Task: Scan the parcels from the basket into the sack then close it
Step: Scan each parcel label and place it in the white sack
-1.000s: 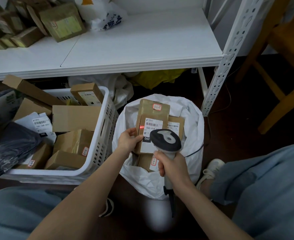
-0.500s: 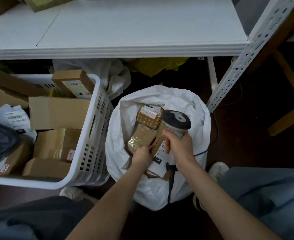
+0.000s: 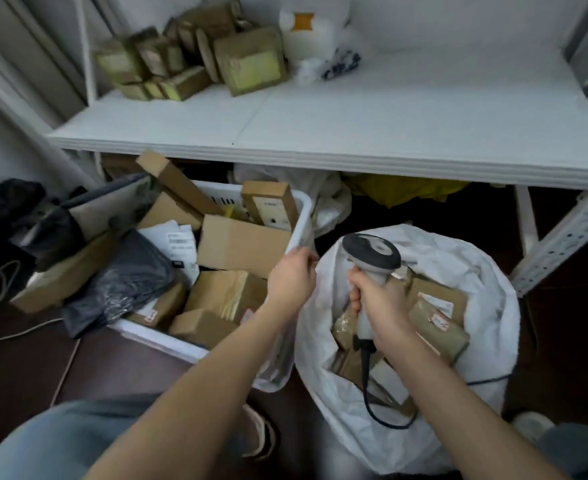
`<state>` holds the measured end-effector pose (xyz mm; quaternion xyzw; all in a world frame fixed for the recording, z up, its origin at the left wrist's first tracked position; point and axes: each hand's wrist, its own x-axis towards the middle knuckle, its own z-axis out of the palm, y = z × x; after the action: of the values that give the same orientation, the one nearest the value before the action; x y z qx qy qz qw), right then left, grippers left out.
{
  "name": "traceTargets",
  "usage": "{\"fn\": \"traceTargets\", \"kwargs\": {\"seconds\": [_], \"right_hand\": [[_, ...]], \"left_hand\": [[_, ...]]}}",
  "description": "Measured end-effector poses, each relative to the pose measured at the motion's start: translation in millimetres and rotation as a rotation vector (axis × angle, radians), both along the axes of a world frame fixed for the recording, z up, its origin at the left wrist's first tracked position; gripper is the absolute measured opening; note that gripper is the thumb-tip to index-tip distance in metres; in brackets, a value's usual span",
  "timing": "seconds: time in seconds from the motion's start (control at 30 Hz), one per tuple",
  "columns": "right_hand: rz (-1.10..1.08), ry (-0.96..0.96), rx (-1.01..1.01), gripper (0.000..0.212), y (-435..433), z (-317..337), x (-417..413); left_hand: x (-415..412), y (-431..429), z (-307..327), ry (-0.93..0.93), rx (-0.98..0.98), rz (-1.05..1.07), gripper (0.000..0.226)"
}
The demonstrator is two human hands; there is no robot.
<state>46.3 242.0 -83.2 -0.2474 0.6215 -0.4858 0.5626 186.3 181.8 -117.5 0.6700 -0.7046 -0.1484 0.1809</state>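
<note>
A white plastic basket (image 3: 303, 202) on the floor at the left holds several brown cardboard parcels, among them a large box (image 3: 240, 244), and a black plastic bag (image 3: 126, 282). To its right stands the open white sack (image 3: 486, 368) with several brown parcels (image 3: 438, 306) inside. My left hand (image 3: 292, 277) hovers over the basket's near right rim beside the large box, fingers loosely bent, holding nothing. Above the sack's mouth my right hand (image 3: 377, 301) grips the handle of the grey barcode scanner (image 3: 372, 251), whose cable trails down into the sack.
A white shelf board (image 3: 354, 133) runs above the basket and sack, with a pile of brown parcels (image 3: 195, 60) and a white bag (image 3: 320, 46) at its back. A perforated shelf post (image 3: 562, 233) stands right of the sack. My knees and a shoe (image 3: 261, 434) are below.
My left hand let go of the labelled parcel inside the sack and moved left to the basket rim. My right hand still holds the scanner over the sack. The view swung left and up.
</note>
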Motion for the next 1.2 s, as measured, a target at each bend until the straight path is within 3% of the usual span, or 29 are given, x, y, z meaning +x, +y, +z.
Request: {"fn": "traceTargets", "kwargs": {"seconds": [0.1, 0.2, 0.4, 0.57, 0.77, 0.93, 1.03, 1.1, 1.2], "right_hand": [[0.083, -0.028, 0.019, 0.023, -10.9, 14.4, 34.2], [0.125, -0.034, 0.024, 0.02, -27.1, 19.8, 64.1], [0.144, -0.079, 0.035, 0.018, -64.6, 9.6, 104.8], [0.186, -0.075, 0.054, 0.018, -79.8, -14.9, 111.0], [0.138, -0.089, 0.056, 0.014, -82.3, -26.8, 101.3], [0.114, -0.133, 0.046, 0.015, -64.9, -9.2, 91.4], [0.07, -0.191, 0.003, 0.018, -47.5, 10.9, 80.2], [0.018, -0.25, -0.028, 0.017, -34.2, 25.4, 70.5], [-0.049, -0.347, -0.1, 0.012, -13.1, 47.5, 53.1]], "left_hand": [[48.0, -3.7, 19.2, -0.057, -0.004, 0.096, 0.025], [91.9, -15.9, 23.6, -0.162, 0.041, 0.18, 0.045], [167.9, -81.7, 18.0, 0.01, 0.145, 0.434, 0.078], [195.3, -122.8, -7.7, 0.301, 0.29, 0.438, 0.078], [208.8, -125.2, -10.9, 0.292, 0.33, 0.409, 0.067], [200.4, -97.3, 41.3, 0.477, 0.12, 0.371, 0.06], [175.2, -64.6, 93.6, 0.432, -0.128, 0.245, 0.052], [152.2, -32.5, 125.4, 0.259, -0.3, 0.081, 0.05], [116.4, 15.7, 144.2, -0.194, -0.637, -0.262, 0.048]]}}
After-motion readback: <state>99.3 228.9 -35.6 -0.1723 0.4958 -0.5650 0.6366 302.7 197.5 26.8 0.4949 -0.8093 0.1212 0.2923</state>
